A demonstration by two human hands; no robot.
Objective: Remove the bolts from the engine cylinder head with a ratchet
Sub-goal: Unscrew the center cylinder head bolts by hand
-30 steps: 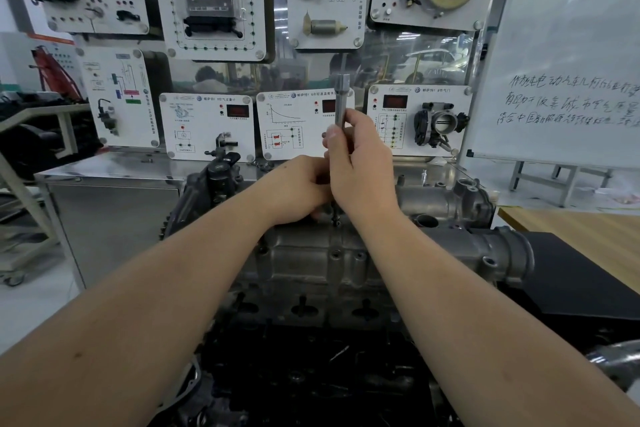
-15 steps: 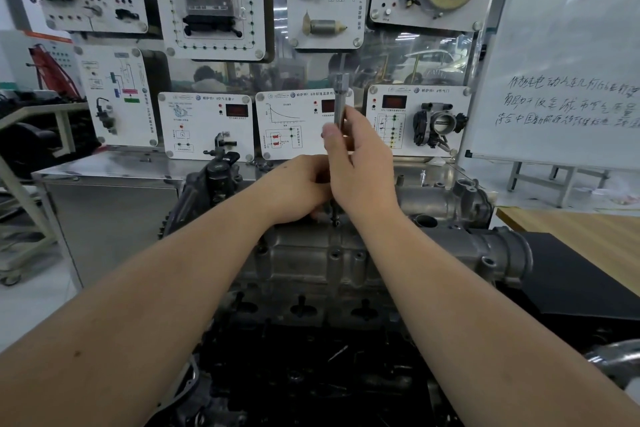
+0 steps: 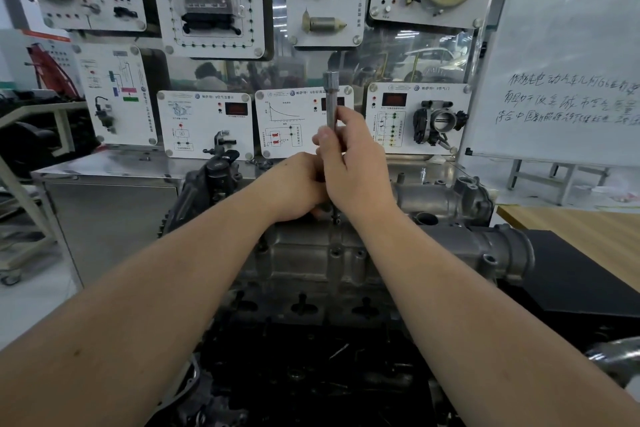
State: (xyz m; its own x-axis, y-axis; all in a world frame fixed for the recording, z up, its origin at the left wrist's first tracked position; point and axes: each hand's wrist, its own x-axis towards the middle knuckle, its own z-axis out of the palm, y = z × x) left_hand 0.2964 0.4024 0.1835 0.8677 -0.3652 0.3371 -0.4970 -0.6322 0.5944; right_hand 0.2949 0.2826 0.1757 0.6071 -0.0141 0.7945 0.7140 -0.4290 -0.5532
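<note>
Two bare hands are at work in the head view, the only view I have. My right hand [image 3: 356, 163] has its grip closed around a slim, upright silver steel extension bar [image 3: 330, 104], thumb and fingers pinching the shaft below its socketed top end. My left hand [image 3: 298, 187] sits just beside it, low on the tool, fingers curled; what they hold is hidden behind the right hand, so I cannot tell its grip. The bar's foot meets the grey cast-aluminium engine cylinder head [image 3: 311, 253] at a bolt hole on the upper edge; the bolt itself is hidden. The head rests on a dark engine block, in front of a steel worktop [image 3: 104, 166] carrying white training panels; a whiteboard [image 3: 561, 55] stands at right.

Judgement: the bar is rigid, smooth and probably oily, so liable to slip; hold it mid-shaft and keep it square to the bolt. The cylinder head is heavy and will not shift. No ratchet handle is visible.
</note>
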